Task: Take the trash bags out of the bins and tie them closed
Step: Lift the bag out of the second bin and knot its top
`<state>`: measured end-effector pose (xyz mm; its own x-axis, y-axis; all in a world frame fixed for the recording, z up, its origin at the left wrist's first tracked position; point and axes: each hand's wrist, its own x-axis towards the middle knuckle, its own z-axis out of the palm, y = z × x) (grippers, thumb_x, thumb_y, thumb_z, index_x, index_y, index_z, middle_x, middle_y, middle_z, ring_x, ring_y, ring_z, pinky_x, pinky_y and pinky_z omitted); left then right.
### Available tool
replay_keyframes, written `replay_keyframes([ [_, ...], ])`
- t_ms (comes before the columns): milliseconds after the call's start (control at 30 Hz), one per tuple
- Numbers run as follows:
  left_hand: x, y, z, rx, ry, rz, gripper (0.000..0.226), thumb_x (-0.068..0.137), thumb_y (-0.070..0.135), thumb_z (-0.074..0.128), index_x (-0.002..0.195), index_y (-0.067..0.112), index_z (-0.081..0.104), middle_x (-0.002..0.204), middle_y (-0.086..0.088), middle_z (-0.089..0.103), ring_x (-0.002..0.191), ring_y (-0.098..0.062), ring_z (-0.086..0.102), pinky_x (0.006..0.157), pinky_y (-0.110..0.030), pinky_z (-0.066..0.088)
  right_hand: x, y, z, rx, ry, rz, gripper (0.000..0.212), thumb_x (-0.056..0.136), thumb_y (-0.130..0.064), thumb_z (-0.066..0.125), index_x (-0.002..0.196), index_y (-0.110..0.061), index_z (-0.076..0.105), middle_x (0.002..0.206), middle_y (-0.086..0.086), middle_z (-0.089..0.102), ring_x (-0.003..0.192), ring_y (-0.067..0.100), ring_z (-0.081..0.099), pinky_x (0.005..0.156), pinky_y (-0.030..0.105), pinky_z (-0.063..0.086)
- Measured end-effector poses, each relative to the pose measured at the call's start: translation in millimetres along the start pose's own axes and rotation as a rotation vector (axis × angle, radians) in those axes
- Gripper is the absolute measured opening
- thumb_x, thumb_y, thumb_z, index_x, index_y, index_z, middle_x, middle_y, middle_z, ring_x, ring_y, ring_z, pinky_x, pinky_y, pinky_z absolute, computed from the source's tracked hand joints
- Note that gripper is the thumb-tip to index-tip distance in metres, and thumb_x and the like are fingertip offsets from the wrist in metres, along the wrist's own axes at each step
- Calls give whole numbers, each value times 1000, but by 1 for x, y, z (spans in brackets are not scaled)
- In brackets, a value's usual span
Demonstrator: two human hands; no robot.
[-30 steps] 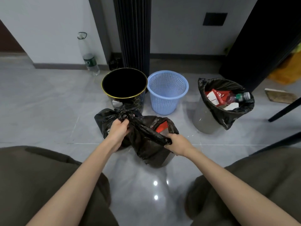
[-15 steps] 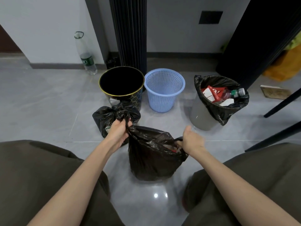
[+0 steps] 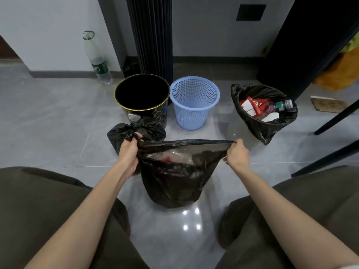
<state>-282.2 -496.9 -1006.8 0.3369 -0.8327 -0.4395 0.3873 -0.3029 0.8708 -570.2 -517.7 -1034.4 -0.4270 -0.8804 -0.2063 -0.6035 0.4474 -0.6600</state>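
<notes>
Just behind the left hand [image 3: 129,150] sits a tied bag [image 3: 152,131].

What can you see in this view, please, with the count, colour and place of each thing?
open trash bag: one, black, on the floor at centre, mouth stretched between the hands
tied trash bag: one, black, on the floor behind the left hand
black bin: one, gold rim, just behind the tied trash bag
basket: one, blue, right of the black bin
full trash bag: one, black, at right, mouth open, trash showing
bottle: one, clear with a green label, by the wall at left
board: one, tan, on the floor at far right
left hand: grips the open trash bag's left edge
right hand: pinches its right edge
</notes>
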Motion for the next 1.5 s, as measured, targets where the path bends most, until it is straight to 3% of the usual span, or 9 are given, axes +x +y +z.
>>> replay_keyframes([
  [100,7,-4,-8,9,56,-7,34,101,14,34,130,7,49,125,-10,59,115,-24,57,104,-42,43,4,5,-1,296,-72,184,22,90,1,25,104,-9,38,92,20,56,54,31,58,58,45,57],
  [233,9,-4,-7,-27,77,-7,34,102,12,32,132,5,46,131,-12,55,120,-25,53,107,-42,40,-2,2,3,471,-206,314,24,91,-13,42,111,-20,32,118,12,50,92,30,55,59,35,48],
  [333,7,-4,-2,-50,66,-5,30,102,12,33,127,8,47,127,-11,56,114,-24,55,104,-40,42,-15,-13,10,395,-286,349,73,83,-49,62,137,-32,16,142,10,28,123,36,41,73,41,51],
  [433,7,-5,0,-57,57,-9,31,101,11,33,128,6,47,127,-13,57,114,-24,56,104,-41,42,-29,-21,23,204,-297,285,101,68,-42,78,138,-32,7,138,11,17,118,36,37,84,46,53],
  [600,7,-1,-2,-82,55,-3,34,101,11,35,132,5,46,128,-12,57,115,-23,56,103,-39,43,-33,-12,14,245,-135,213,59,83,6,45,134,-13,25,133,21,24,67,16,37,90,35,44],
  [900,13,5,-14,-98,198,-39,36,101,14,34,136,12,42,138,-13,51,125,-27,50,102,-40,44,-8,-17,-15,92,164,104,39,86,3,37,107,-17,64,132,12,45,121,35,41,101,36,31],
  [1067,6,6,-6,-53,139,-48,35,101,15,35,135,11,44,131,-7,56,116,-22,57,90,-34,48,-33,-39,-1,-40,94,-507,27,95,-26,47,115,-17,61,129,5,50,125,24,39,104,34,30],
  [1233,-2,6,-1,0,98,-45,33,101,16,35,132,11,48,128,-8,59,118,-23,56,94,-37,49,-65,-65,27,-174,-425,-797,95,77,-66,60,148,-16,22,155,-1,24,145,14,13,119,35,17],
  [1500,-8,9,-2,0,34,-83,33,102,15,34,131,7,48,129,-10,58,116,-23,55,90,-39,48,-63,-61,82,-395,-475,-724,131,59,-79,62,151,-11,0,159,6,14,148,24,-2,118,48,-8],
])
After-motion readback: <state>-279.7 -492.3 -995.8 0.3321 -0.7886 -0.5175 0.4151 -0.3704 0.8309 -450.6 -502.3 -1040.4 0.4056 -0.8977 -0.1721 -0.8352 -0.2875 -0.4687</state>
